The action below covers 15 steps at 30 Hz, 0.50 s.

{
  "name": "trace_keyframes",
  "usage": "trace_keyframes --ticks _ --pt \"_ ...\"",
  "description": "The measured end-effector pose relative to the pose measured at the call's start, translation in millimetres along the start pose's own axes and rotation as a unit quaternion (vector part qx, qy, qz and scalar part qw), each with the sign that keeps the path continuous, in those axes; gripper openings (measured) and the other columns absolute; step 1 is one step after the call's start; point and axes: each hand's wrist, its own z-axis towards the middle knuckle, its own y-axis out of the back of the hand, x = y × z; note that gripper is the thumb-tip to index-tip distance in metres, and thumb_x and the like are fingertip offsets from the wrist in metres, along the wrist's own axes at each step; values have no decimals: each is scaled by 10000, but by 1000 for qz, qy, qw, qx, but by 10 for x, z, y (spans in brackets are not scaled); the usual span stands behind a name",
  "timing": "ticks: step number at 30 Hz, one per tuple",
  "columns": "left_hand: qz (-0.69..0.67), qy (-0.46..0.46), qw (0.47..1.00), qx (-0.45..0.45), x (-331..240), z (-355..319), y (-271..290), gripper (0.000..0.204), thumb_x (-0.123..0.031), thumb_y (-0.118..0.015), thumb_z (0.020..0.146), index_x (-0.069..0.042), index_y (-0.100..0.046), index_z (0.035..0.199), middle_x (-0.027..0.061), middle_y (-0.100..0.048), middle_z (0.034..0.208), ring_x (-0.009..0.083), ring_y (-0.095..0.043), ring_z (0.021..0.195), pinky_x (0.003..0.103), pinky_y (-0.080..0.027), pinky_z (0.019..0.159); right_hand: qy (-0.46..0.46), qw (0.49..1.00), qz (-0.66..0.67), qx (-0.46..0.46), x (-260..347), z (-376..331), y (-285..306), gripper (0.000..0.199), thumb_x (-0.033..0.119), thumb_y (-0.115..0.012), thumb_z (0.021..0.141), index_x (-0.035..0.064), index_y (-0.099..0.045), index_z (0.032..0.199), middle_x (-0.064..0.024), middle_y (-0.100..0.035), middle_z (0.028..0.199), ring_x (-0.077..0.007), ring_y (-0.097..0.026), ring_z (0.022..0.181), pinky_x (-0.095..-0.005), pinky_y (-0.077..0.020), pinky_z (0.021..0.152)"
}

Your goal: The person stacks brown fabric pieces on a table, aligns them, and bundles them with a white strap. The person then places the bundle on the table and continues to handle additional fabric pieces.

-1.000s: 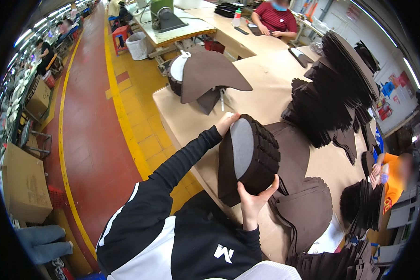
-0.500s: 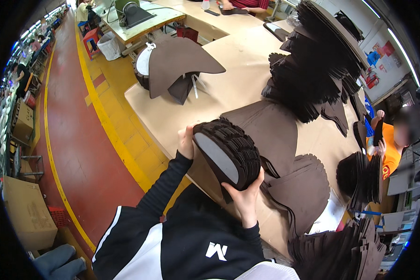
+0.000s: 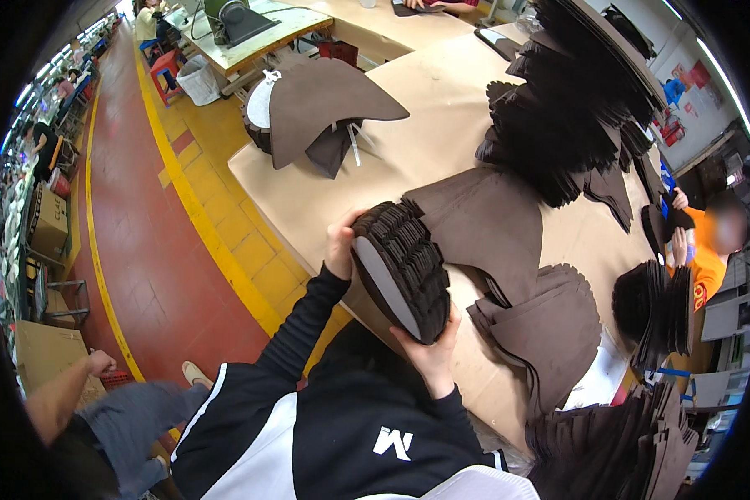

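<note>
Over the table (image 3: 300,196), a layered bundle (image 3: 425,271) clasped end to end

The step in hand looks like holding and turning the dark brown bundle, with its layers kept together. The left hand (image 3: 339,246) grips its upper-left end, though where all of those fingers press cannot be told. The right hand (image 3: 432,354) pinches the lower end, thumb against the pale grey face (image 3: 387,287) and fingers on the ridged side. The bundle is near the table's close edge, just beside the flat brown sheets (image 3: 483,217); whether it touches the surface is unclear. By my judgement, the next move calls for even pressure from both hands, since a loose end could let the layers fan out.

Compared with half a second ago, the bundle is turned, so that the grey face is narrower and steeper and more of the ridged side shows. At the lower left, a passer-by (image 3: 133,425) now shows a bare arm and covers part of the cardboard box (image 3: 54,350). The tied bundle (image 3: 333,108) farther along the table sits as it did.
</note>
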Motion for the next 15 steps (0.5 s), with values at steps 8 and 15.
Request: trace_keyframes --ticks 8,15 --pt "42 -23 999 25 -710 133 -77 1007 -827 -249 877 83 -651 1033 134 -677 994 194 -639 938 310 -484 866 41 996 45 -65 49 223 186 767 1 -883 653 2 -480 1305 -116 -659 1150 -215 -658 1026 -315 -516 904" --pt "55 -22 997 46 -33 -209 89 896 -829 -371 846 33 -560 1005 75 -512 776 156 -515 702 274 -405 640 41 998 -16 43 -72 436 435 812 94 -916 538 53 -523 1247 -230 -440 1454 -376 -567 1211 -436 -487 970"
